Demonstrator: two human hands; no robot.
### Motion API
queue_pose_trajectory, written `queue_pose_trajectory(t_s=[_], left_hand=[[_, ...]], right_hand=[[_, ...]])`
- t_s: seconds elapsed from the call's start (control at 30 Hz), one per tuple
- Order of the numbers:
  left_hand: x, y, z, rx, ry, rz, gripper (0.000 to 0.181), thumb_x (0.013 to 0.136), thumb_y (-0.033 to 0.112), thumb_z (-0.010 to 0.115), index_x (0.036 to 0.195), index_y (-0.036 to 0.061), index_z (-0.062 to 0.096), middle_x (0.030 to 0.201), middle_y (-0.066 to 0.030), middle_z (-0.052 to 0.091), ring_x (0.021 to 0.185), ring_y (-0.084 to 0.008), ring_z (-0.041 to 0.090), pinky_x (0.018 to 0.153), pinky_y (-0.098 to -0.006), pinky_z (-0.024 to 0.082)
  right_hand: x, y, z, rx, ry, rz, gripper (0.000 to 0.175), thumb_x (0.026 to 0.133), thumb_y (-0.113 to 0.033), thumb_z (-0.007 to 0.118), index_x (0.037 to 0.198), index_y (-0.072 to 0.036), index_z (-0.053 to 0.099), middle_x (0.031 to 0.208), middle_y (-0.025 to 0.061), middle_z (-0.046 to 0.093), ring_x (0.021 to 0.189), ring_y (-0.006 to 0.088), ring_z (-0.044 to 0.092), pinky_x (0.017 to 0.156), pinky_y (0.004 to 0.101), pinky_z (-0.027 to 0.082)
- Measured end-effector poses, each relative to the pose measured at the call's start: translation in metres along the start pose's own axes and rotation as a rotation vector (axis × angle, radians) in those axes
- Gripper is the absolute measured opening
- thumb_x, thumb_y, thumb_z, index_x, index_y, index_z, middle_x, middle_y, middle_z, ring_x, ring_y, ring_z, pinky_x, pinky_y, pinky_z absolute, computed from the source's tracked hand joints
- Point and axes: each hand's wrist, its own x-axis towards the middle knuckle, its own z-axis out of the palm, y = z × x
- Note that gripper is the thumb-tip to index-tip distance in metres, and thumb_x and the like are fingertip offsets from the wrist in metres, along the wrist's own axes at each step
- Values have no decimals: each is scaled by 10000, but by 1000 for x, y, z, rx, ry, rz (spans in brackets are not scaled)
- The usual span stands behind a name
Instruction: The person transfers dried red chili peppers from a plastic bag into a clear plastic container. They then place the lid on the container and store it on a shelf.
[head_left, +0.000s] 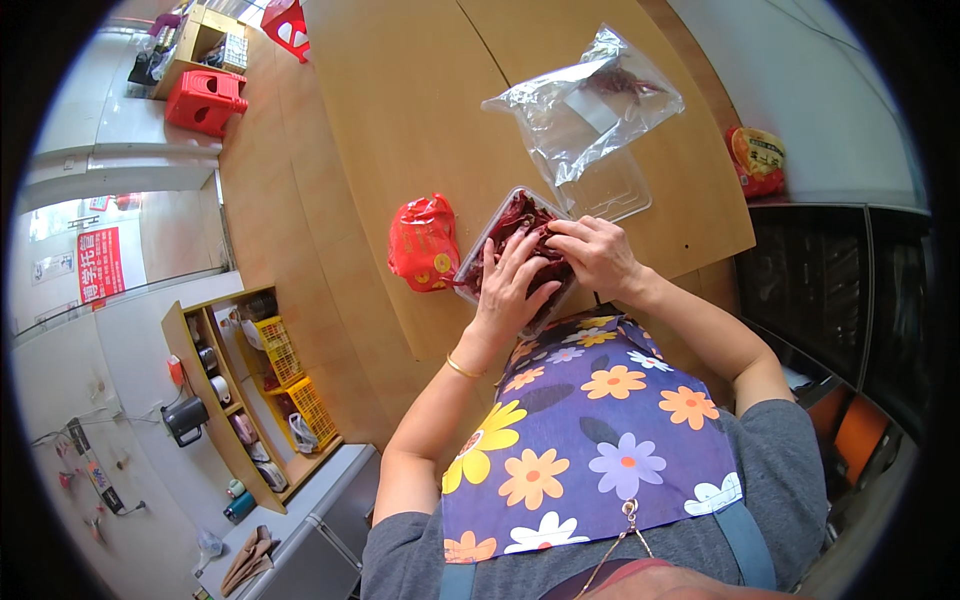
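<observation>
A clear plastic tub (471, 264) heaped with dark red dried plant pieces (523, 212) sits at the table's near edge. My left hand (511, 283) lies over the heap, its fingers spread and touching the pieces; nothing shows in its grasp. From the right, my right hand (600, 251) reaches over the tub's rim with bent fingers, the tips at the pieces. Whether it pinches one is hidden. A red plastic package (424, 244) stands left of the tub. Beyond the tub, a clear plastic bag (555, 139) with some dark red pieces partly overlaps a clear plastic lid (619, 184).
The wooden table (405, 97) ends close to my flowered apron (615, 382). At the right, another red package (756, 161) rests by the wall near a dark glossy cabinet (802, 277). Left are red plastic stools (206, 101) and a shelf unit (225, 405) with yellow baskets (311, 412).
</observation>
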Motion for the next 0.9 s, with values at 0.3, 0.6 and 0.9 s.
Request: queue_pose_trajectory(t_s=[0.3,0.6,0.9], left_hand=[[76,-16,-37,-123,78,-93,225,827,-77,568,1042,-27,614,1097,-174,597,1038,-353,581,869,-398,505],[217,-94,58,-372,-274,231,379,795,-52,527,1171,-42,570,1261,-221,551,1253,-400,461,1016,-406,424],[295,-83,140,-15,-562,-282,803,751,300,729,1369,-13,324,1311,-242,460,1227,-339,462,997,-405,404]], right_hand=[[71,73,28,-428,198,398,189,775,-170,690,934,-94,623,989,82,611,877,271,623,758,391,518],[83,76,-9,20,495,319,139,774,-109,672,873,-85,579,951,91,620,782,297,638,667,393,533],[59,53,-12,242,591,249,172,747,-62,689,849,-81,552,896,89,611,767,285,642,634,369,544]])
